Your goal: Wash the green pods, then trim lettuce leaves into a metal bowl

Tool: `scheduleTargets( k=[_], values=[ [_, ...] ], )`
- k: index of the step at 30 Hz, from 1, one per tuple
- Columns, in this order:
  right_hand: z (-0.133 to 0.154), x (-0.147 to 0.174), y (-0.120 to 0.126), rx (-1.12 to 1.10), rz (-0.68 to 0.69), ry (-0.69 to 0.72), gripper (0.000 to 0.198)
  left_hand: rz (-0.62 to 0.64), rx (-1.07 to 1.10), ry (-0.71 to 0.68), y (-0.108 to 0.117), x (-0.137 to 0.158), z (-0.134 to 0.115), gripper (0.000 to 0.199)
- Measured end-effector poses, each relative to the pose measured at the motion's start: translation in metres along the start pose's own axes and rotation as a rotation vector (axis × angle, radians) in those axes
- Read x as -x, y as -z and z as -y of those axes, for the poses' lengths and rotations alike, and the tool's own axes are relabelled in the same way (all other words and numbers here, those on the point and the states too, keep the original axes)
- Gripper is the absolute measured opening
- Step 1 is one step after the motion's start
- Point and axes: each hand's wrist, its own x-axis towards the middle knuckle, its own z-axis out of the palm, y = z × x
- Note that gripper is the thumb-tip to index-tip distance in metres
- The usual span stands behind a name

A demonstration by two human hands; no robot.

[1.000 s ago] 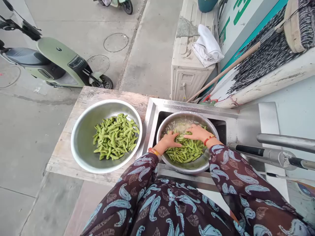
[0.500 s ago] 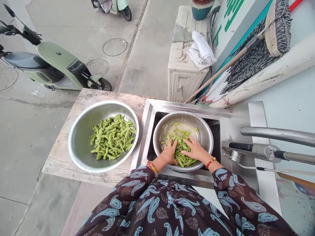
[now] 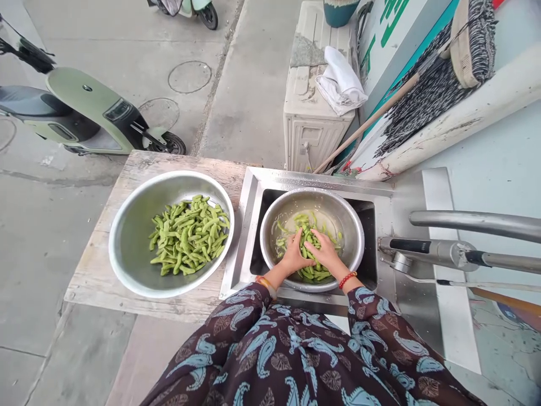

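Green edamame pods [image 3: 313, 273] lie in cloudy water inside a metal basin [image 3: 354, 248], which sits in the sink. My left hand [image 3: 297, 254] reaches in from the left, its fingers curved around a clump of pods. Facing it, my right hand [image 3: 324, 251] curls over the same clump from the right. Between the two palms the pods are squeezed together, and some fingertips are hidden among them. To the left, a larger metal bowl [image 3: 131, 237] holds a heap of more edamame pods [image 3: 188, 234].
The large bowl stands on a wooden board [image 3: 91, 282] beside the stainless sink [image 3: 240, 242]. A faucet [image 3: 422, 248] juts in from the right. Behind are a white cloth [image 3: 342, 82] on a boxy unit [image 3: 316, 135], a mop [image 3: 422, 107] and a parked scooter [image 3: 93, 107].
My hands have drawn closer together around the pods, the right one moving left. Some pods have shifted toward the far side of the basin. The whole view has tilted slightly.
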Motion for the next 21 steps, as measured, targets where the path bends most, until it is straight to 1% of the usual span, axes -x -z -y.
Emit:
scheduleTargets(
  k=[2,4,6,10,13,15,17,19,21],
  values=[
    [0.007,0.003,0.0,-0.043,-0.075,0.019,0.058,0.011,-0.018,-0.039,0.003,0.001,-0.007,0.127],
    [0.013,0.01,0.002,-0.07,-0.152,0.077,0.05,0.013,-0.038,-0.105,0.005,0.004,-0.015,0.125],
    [0.019,0.018,0.004,-0.082,-0.21,0.109,0.046,0.023,-0.055,-0.16,0.006,0.008,-0.022,0.125],
    [0.035,0.031,0.008,-0.096,-0.25,0.068,0.045,0.053,-0.079,-0.17,0.012,0.017,-0.037,0.125],
    [0.06,0.04,0.014,-0.08,-0.274,0.152,0.043,0.022,-0.1,-0.254,0.025,0.029,-0.053,0.124],
    [0.087,0.046,0.017,-0.078,-0.281,0.228,0.04,-0.033,-0.136,-0.332,0.041,0.043,-0.068,0.12],
    [0.121,0.051,0.016,-0.099,-0.265,0.306,0.037,-0.115,-0.192,-0.395,0.064,0.061,-0.085,0.115],
    [0.159,0.054,0.007,-0.132,-0.226,0.389,0.036,-0.221,-0.271,-0.431,0.095,0.085,-0.1,0.11],
    [0.199,0.054,-0.012,-0.172,-0.163,0.468,0.037,-0.349,-0.368,-0.425,0.135,0.11,-0.109,0.104]
  ],
)
